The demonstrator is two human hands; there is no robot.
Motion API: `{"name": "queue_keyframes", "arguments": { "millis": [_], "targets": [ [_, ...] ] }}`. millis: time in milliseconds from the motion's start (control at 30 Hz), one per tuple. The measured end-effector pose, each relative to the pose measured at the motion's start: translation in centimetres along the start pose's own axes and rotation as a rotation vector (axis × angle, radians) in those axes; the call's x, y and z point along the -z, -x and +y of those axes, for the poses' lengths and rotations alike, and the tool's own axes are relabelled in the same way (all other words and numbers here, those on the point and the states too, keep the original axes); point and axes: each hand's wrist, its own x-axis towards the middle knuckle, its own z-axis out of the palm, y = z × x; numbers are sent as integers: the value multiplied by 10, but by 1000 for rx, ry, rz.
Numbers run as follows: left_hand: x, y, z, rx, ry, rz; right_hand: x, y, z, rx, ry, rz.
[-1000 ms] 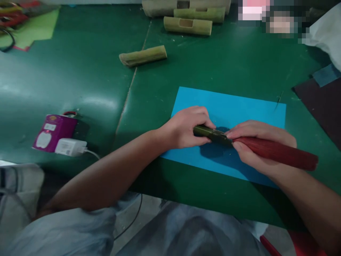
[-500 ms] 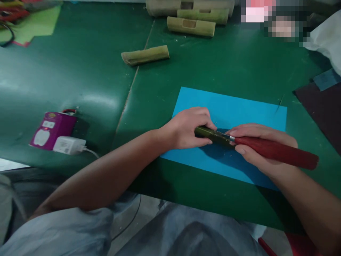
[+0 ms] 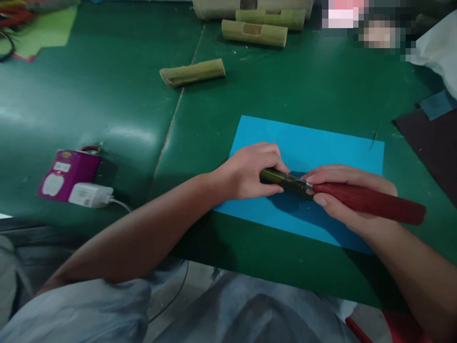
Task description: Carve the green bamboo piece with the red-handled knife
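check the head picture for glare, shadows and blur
Head view: pale glare on the green table at the picture's left; a dark shadow on the blue sheet below the held dark green tube; red-orange items at the upper left look soft; a patch at the upper right is pixelated.

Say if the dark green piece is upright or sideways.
Sideways: the dark green piece extends across the view, from the left hand toward the right hand.

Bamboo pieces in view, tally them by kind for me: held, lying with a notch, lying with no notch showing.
Held piece: 1
Notched pieces: 3
Piece with no notch showing: 1
Total: 5
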Motion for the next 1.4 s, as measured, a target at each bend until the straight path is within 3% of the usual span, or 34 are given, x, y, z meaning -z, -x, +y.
{"name": "queue_keyframes", "arguments": {
  "millis": [267,467,1233,1400],
  "targets": [
    [-1,-2,0,6,17,4,2,-12,-6,70,8,-109],
    [0,-1,0,-6,21,7,4,-8,-8,-13,-27,-70],
    [0,-2,-1,15,12,-20,0,-6,-6,-41,-38,-21],
    [-1,-2,-1,21,31,-9,4,-10,-10,-45,7,-88]
  ]
}}
